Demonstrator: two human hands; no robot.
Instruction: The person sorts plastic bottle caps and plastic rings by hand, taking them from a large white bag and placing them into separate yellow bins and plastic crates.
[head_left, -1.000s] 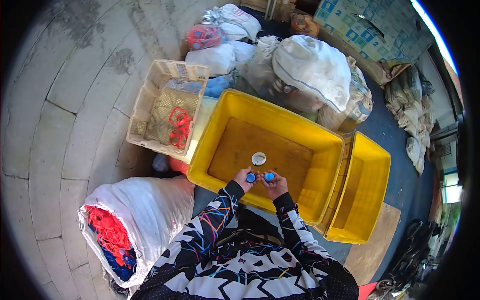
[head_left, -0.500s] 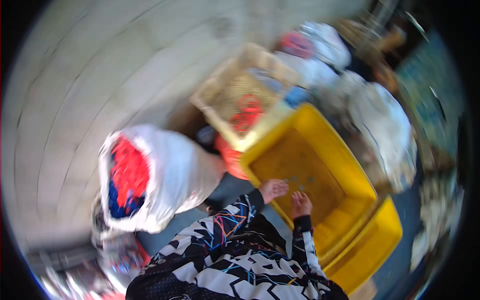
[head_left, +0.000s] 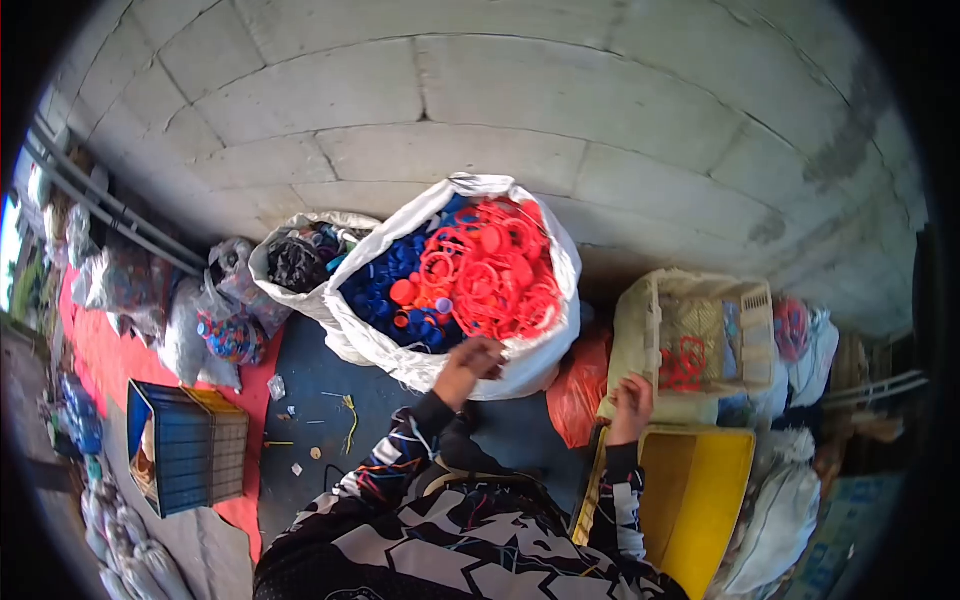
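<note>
My left hand (head_left: 469,371) is at the front rim of a large white woven sack (head_left: 545,372), fingers loosely bent and apart, nothing visible in them. Inside the sack, red plastic caps and rings (head_left: 490,265) lie heaped beside dark blue caps (head_left: 385,290). Over to the right, my right hand (head_left: 631,405) hovers between the back edge of a yellow bin (head_left: 700,440) and a cream plastic crate (head_left: 655,330). Its fingers curl loosely and hold nothing visible. A few red rings (head_left: 684,362) lie in the crate.
A block wall (head_left: 500,90) runs behind the sacks. Left of the big sack stands a smaller sack (head_left: 285,290) with dark contents. An orange-red bag (head_left: 580,385) sits between sack and crate. Farther left are a blue-and-yellow crate (head_left: 190,445) and several filled bags. Small litter dots the dark floor.
My view has swung left from the yellow bin to the white sack. Both hands, earlier over the bin, are now wider apart, the left one at the sack's rim.
</note>
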